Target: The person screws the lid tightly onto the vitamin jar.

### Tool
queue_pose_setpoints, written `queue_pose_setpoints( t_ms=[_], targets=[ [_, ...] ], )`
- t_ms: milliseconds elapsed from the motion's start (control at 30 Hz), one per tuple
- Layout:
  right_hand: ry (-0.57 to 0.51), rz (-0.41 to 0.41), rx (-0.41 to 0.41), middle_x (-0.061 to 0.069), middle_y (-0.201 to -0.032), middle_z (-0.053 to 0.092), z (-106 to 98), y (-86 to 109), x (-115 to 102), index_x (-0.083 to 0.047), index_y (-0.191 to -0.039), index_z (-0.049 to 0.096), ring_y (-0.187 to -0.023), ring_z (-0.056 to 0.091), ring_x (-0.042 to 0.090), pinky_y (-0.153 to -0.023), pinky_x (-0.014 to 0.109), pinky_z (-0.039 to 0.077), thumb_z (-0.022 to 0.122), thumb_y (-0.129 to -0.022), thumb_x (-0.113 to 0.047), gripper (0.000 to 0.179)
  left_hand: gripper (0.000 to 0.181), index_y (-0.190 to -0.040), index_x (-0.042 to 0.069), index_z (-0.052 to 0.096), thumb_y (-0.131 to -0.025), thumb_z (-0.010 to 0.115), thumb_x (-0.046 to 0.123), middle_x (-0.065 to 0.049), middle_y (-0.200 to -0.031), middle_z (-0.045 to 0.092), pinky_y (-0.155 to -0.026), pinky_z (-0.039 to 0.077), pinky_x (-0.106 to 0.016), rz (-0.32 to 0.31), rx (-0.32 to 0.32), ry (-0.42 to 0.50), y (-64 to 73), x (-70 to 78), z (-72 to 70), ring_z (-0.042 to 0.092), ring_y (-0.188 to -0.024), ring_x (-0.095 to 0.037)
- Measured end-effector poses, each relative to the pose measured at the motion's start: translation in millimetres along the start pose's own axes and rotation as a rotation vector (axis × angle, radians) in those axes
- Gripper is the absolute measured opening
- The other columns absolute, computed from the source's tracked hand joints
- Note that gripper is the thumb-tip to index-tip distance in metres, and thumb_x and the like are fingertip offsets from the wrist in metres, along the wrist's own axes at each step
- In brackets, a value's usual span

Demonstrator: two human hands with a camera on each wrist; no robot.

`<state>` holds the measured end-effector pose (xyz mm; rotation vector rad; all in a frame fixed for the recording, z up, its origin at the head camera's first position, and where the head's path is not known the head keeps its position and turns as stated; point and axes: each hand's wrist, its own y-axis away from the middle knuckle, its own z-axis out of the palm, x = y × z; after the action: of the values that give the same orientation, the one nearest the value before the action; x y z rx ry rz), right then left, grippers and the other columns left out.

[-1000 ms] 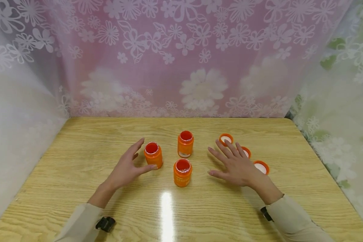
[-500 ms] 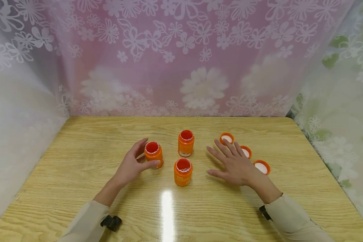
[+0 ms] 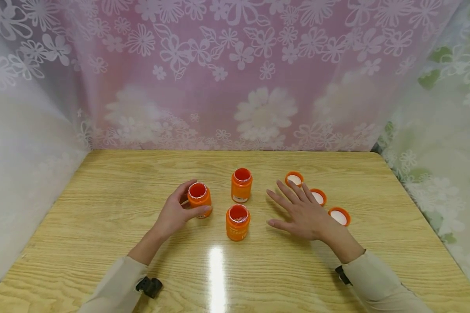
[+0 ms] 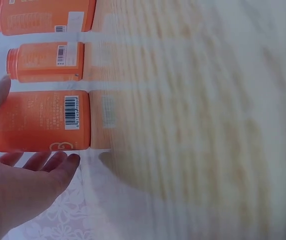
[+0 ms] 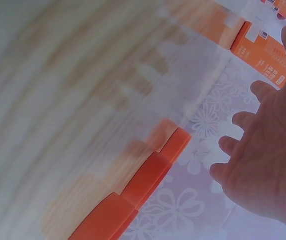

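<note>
Three lidless orange plastic bottles with red insides stand upright on the table. My left hand (image 3: pixel 174 215) holds the left bottle (image 3: pixel 199 201), thumb across its front and the other fingers curved behind its left side. In the left wrist view, this bottle (image 4: pixel 38 122) has its base at the tabletop, and the fingertips (image 4: pixel 72 161) lie close along its side. A back bottle (image 3: pixel 241 187) and a front bottle (image 3: pixel 237 224) stand to its right; small pale pieces show inside the front one. My right hand (image 3: pixel 303 216) is spread, palm down, holding nothing, beside the caps.
Three orange caps lie white-lined side up in a slanting row on the right: far cap (image 3: pixel 294 174), middle cap (image 3: pixel 318 198) and near cap (image 3: pixel 339 216). The wood-grain table (image 3: pixel 282 278) ends at a pink floral curtain (image 3: pixel 203 100), with pale cloth at both sides.
My left hand has moved right and closed around the left bottle, its thumb now lying across the front. The right hand stays almost still.
</note>
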<state>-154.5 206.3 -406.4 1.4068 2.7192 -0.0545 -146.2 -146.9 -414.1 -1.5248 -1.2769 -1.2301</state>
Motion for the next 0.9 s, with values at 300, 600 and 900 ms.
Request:
queue_pose_setpoints(
  t_ms=[300,600,900],
  targets=[
    [-0.013,-0.001,-0.003,0.012,-0.157,0.014,2.1,-0.3,-1.0,-0.023,-0.152,0.026,-0.142,0.011,0.038,-0.11,0.061,0.004,0.04,-0.089,-0.07,0.08,0.072,-0.14,0.006,0.041,-0.08,0.079,0.014,-0.011,-0.13,0.053,-0.099,0.043,-0.041,0.013,0.028,-0.023,0.3,1.2,4.3,0.053,-0.116,-0.026],
    [-0.025,0.0,-0.019,0.012,-0.158,0.013,2.1,0.2,-0.7,-0.024,-0.153,0.025,-0.142,0.01,0.038,-0.11,0.061,0.004,0.038,-0.089,-0.071,0.08,0.06,-0.132,0.007,0.048,-0.08,0.079,0.013,-0.01,-0.124,0.056,-0.095,0.046,-0.041,0.013,0.021,-0.09,-2.4,1.9,2.7,0.055,-0.112,-0.026],
    [-0.035,-0.01,-0.025,0.012,-0.158,0.013,2.2,1.5,0.6,-0.024,-0.152,0.026,-0.142,0.01,0.038,-0.11,0.06,0.005,0.04,-0.09,-0.069,0.079,0.062,-0.13,0.008,0.049,-0.078,0.081,0.018,-0.009,-0.122,0.056,-0.092,0.048,-0.04,0.041,0.014,-0.151,-6.7,-3.4,-0.3,0.057,-0.107,-0.025]
  ],
)
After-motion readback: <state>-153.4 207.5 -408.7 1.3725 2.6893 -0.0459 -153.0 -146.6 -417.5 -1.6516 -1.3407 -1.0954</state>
